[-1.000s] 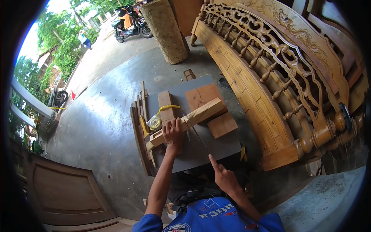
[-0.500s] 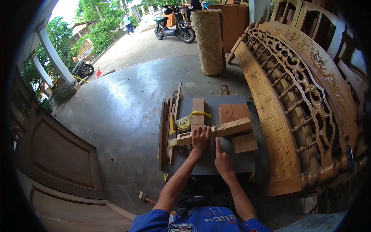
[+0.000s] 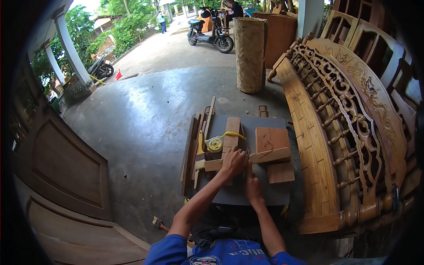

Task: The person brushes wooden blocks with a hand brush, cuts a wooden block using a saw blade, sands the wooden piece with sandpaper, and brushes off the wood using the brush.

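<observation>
A long pale piece of wood (image 3: 269, 155) lies across the small grey-topped table (image 3: 216, 185). My left hand (image 3: 234, 162) is closed around its middle and hides part of it. Just right of that, my right hand (image 3: 254, 189) has its index finger stretched out against the wood's near side; its other fingers are curled and partly hidden. Behind my left hand lies a wooden block (image 3: 232, 128) with a yellow tape measure (image 3: 215, 144) beside it. A yellow-handled brush (image 3: 201, 152) rests at the left end of the held wood.
Reddish wood blocks (image 3: 270, 138) sit on the table's right side, and wooden strips (image 3: 191, 145) along its left edge. A carved wooden bed frame (image 3: 327, 132) leans on the right. Wooden panels (image 3: 66, 163) stand left. A rolled woven mat (image 3: 249, 55) stands upright ahead. A paintbrush (image 3: 159, 223) lies below.
The pale wood has turned in my left hand, so a different face shows and its slot is out of sight. My right index finger has come up against it. The view has shifted slightly.
</observation>
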A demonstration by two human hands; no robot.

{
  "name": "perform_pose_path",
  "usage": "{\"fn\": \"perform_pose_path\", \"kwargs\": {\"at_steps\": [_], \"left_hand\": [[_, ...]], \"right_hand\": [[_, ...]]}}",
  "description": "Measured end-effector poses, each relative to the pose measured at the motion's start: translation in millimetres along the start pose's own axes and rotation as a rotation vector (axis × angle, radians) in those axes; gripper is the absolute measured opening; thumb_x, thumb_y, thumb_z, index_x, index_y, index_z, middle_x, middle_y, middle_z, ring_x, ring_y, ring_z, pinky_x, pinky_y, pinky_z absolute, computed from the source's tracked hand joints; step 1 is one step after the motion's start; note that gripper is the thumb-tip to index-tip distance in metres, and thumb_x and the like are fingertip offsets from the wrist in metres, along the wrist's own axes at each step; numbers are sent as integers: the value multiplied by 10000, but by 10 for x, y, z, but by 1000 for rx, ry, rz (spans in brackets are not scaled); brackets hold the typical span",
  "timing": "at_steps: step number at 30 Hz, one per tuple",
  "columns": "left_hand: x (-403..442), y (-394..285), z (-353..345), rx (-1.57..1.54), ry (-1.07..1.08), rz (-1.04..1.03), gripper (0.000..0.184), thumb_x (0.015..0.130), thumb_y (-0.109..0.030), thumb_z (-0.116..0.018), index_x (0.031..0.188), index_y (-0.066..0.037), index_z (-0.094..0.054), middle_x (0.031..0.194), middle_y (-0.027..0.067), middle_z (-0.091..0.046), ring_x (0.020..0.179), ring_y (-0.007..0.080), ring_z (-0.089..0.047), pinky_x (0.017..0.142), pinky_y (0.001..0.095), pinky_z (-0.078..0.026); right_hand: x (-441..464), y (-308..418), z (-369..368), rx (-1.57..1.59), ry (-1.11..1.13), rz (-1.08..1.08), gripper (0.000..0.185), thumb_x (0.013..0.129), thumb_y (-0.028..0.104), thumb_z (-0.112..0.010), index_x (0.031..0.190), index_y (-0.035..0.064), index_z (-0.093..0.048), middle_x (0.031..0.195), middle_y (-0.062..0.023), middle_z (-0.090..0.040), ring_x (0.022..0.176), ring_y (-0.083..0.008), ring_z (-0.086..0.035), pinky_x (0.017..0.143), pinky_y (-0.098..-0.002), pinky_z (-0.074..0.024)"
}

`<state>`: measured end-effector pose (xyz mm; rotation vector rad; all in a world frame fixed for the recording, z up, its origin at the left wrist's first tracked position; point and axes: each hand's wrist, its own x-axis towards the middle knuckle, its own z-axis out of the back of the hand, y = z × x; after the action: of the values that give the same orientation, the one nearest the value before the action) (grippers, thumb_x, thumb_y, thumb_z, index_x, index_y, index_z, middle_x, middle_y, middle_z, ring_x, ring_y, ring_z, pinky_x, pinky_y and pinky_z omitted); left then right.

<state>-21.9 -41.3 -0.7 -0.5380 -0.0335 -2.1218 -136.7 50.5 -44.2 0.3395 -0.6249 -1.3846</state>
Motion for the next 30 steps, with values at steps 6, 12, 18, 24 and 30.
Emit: {"fn": "perform_pose_path", "kwargs": {"at_steps": [6, 12, 18, 24, 30], "left_hand": [[20, -77, -151, 150, -161, 70, 202, 690, -153, -583, 857, -45, -548, 781, 100, -569, 770, 242, -559, 715, 349, -435], [117, 2, -240, 262, -260, 37, 203, 688, -117, -571, 871, -44, -523, 758, 92, -541, 750, 241, -559, 698, 339, -435], [140, -3, -172, 267, -174, 48, 205, 694, -95, -557, 888, -31, -534, 765, 96, -540, 747, 235, -553, 682, 341, -437], [96, -10, -297, 266, -182, 77, 283, 701, -114, -532, 963, -9, -528, 826, 108, -547, 805, 250, -552, 735, 361, -441], [97, -19, -272, 297, -285, 43, 170, 741, -149, -524, 873, -42, -531, 740, 73, -512, 734, 220, -532, 667, 327, -433]], "right_hand": [[115, 68, 109, 23, -93, 17, 768, 756, -43, -473, 1413, 78, -93, 730, -249, -586, 675, -385, -613, 540, -457, -488], [201, 247, 254, -15, -4, -94, 746, 758, -46, -457, 1407, 63, -106, 695, -259, -585, 652, -391, -608, 515, -459, -481], [-703, 360, 550, -41, 151, -193, 738, 766, -24, -458, 1407, 72, -106, 630, -227, -571, 579, -381, -602, 494, -448, -497], [-903, 563, 961, -66, 226, -246, 717, 771, -15, -456, 1405, 82, -135, 637, -223, -576, 597, -379, -604, 532, -447, -502], [317, 320, 315, -70, -24, -109, 700, 777, -28, -452, 1401, 94, -158, 683, -262, -580, 655, -409, -601, 529, -468, -487]]}}
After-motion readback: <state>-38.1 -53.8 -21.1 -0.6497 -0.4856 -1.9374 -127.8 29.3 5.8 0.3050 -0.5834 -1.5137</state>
